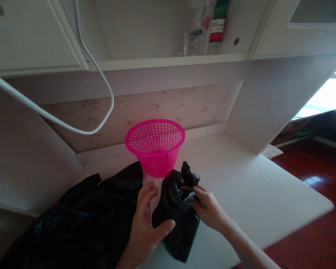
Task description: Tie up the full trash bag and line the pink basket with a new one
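Pinching the gathered neck of a small black bag [176, 213] with my right hand [208, 209], fingers closed around the twisted plastic just below the knot-like tuft that sticks up above my knuckles. My left hand [145, 224] is open, palm against the bag's left side, thumb hooked across its front, fingers pointing up toward the basket. The bag sits on the white desk [254, 190], near the front edge, its bottom corner sagging toward me. Directly behind the bag, touching or nearly touching it, stands a pink mesh basket [156, 145], upright, wide rim up, narrower base on the desk; inside looks empty as far as I can tell. To the left of my left hand a larger sheet of black plastic [81, 216] lies crumpled across the desk's left part and spills off the front edge; its right edge reaches the basket's base. A white cable [100, 71] hangs in a loop from above on the left, well clear of the hands. Up on the shelf [170, 61] above the desk there's a clear plastic wrapper [197, 30] beside a red and green package [218, 22]. Dark red wood floor [319, 179] shows to the right of the desk.
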`<action>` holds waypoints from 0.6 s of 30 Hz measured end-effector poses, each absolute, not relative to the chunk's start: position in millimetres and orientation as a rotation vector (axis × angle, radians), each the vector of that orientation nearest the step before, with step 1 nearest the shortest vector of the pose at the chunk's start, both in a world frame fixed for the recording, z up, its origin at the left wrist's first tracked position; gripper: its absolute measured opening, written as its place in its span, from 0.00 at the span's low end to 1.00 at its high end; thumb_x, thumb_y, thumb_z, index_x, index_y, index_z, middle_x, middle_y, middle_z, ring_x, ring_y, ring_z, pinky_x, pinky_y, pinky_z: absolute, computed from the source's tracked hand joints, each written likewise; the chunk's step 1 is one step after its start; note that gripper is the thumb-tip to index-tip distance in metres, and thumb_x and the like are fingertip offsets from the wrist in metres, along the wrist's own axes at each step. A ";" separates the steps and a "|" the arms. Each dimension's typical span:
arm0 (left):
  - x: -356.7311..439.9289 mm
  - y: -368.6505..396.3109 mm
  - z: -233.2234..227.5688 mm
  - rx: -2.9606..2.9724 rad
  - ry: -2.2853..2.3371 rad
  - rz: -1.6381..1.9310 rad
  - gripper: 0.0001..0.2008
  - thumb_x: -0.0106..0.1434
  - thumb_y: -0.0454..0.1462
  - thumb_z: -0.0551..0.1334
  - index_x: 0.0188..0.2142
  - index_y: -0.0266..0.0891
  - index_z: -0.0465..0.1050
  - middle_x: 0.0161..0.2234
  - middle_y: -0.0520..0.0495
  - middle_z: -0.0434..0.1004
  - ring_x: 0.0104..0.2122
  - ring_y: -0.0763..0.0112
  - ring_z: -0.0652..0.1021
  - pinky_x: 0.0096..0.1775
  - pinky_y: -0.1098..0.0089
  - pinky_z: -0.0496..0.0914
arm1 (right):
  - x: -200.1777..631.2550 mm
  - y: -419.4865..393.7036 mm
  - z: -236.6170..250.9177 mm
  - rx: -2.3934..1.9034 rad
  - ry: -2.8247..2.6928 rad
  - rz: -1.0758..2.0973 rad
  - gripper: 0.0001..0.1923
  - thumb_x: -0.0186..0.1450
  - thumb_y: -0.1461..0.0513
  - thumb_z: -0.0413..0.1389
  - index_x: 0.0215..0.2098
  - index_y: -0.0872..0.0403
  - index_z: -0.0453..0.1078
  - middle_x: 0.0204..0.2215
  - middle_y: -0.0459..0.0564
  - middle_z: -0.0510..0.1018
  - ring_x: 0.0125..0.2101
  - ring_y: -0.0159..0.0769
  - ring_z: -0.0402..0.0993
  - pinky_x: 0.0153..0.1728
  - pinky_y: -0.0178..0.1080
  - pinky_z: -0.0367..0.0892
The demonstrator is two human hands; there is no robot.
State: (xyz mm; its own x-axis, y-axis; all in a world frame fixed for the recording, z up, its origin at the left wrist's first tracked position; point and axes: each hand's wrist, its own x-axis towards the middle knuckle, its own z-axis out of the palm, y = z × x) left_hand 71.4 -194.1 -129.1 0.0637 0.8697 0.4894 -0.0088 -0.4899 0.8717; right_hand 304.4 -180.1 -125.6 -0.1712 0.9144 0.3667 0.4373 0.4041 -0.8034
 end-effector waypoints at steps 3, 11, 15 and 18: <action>62.5 -204.6 -143.3 1.518 0.991 1.462 0.21 0.62 0.42 0.73 0.55 0.48 0.77 0.57 0.41 0.73 0.55 0.61 0.78 0.56 0.65 0.74 | 341.8 -173.2 -108.9 -1.221 -1.636 0.627 0.16 0.61 0.66 0.57 0.45 0.50 0.81 0.43 0.54 0.84 0.42 0.45 0.82 0.43 0.42 0.76; 58.2 -230.6 -168.2 1.139 1.259 1.338 0.16 0.60 0.51 0.72 0.33 0.41 0.83 0.40 0.44 0.79 0.43 0.61 0.80 0.47 0.69 0.77 | 448.5 -121.0 -81.8 -1.447 -1.230 0.612 0.14 0.50 0.51 0.65 0.30 0.52 0.77 0.27 0.47 0.80 0.29 0.41 0.72 0.32 0.42 0.69; 51.6 -239.1 -185.2 1.110 1.318 1.252 0.21 0.56 0.55 0.73 0.32 0.40 0.83 0.38 0.43 0.80 0.39 0.59 0.81 0.43 0.69 0.78 | 483.8 -96.1 -86.2 -1.502 -1.232 0.658 0.19 0.44 0.50 0.67 0.29 0.52 0.77 0.28 0.48 0.81 0.29 0.42 0.74 0.33 0.43 0.70; 46.2 -242.6 -195.0 1.084 1.338 1.277 0.20 0.56 0.55 0.73 0.34 0.40 0.82 0.37 0.44 0.80 0.38 0.61 0.81 0.42 0.70 0.78 | 498.7 -78.7 -99.0 -1.567 -1.246 0.636 0.17 0.42 0.51 0.67 0.26 0.53 0.77 0.24 0.47 0.80 0.27 0.40 0.72 0.31 0.42 0.69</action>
